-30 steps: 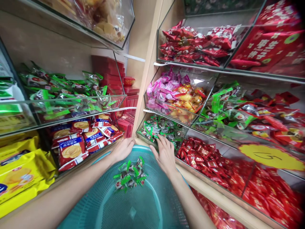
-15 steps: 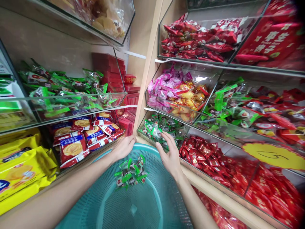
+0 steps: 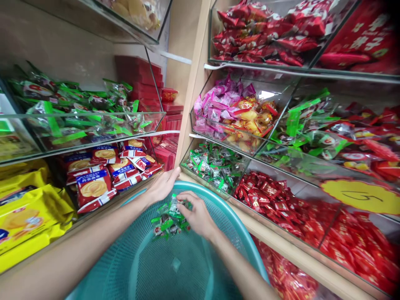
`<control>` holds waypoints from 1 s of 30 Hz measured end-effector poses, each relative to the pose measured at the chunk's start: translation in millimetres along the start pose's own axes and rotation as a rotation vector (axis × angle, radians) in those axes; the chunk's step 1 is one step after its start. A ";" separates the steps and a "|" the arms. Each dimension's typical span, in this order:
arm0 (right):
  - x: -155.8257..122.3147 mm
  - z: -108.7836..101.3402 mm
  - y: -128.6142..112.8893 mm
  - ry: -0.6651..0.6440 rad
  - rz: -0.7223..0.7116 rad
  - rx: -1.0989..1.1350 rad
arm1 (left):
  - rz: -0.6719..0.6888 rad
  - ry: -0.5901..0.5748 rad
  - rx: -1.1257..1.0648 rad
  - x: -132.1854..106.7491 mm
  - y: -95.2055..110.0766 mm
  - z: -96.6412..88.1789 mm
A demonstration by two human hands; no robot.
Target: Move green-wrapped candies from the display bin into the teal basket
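Teal plastic basket [image 3: 162, 271], probably light, slightly flexible. Left hand [image 3: 162, 185]: fingers extended at the far rim; whether it grips, cannot tell. Wrapped sweets [image 3: 164, 227]: small heap inside. Green-and-clear packet [image 3: 174, 209]: at the heap's top, contact unclear; likely featherlight, slick-filmed, best taken across its body. Right hand [image 3: 198, 212]: thumb and fingertips pinching that packet. Loose green packets [image 3: 204, 160]: beyond the rim.
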State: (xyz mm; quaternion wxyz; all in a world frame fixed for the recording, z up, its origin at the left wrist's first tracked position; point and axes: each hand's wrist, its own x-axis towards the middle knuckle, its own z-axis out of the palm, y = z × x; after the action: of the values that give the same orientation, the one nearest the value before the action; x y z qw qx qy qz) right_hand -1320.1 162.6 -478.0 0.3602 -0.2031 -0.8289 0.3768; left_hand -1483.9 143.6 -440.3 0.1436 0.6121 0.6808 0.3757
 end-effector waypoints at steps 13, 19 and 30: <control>-2.0 19.5 15.8 -0.106 0.043 -0.298 | 0.025 -0.011 0.086 -0.6 3.2 -2.4; -4.2 20.7 18.5 -0.109 0.047 -0.352 | 0.019 -0.011 0.064 -1.0 2.5 -2.5; 9.9 -32.6 -2.5 0.305 -0.131 -0.532 | -0.003 -0.018 0.042 -0.4 0.6 -2.8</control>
State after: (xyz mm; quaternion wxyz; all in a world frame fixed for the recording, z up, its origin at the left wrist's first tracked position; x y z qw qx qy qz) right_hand -1302.3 182.6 -456.8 0.4383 -0.2905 -0.8460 0.0880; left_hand -1485.2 142.3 -438.0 0.1374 0.6176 0.6881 0.3554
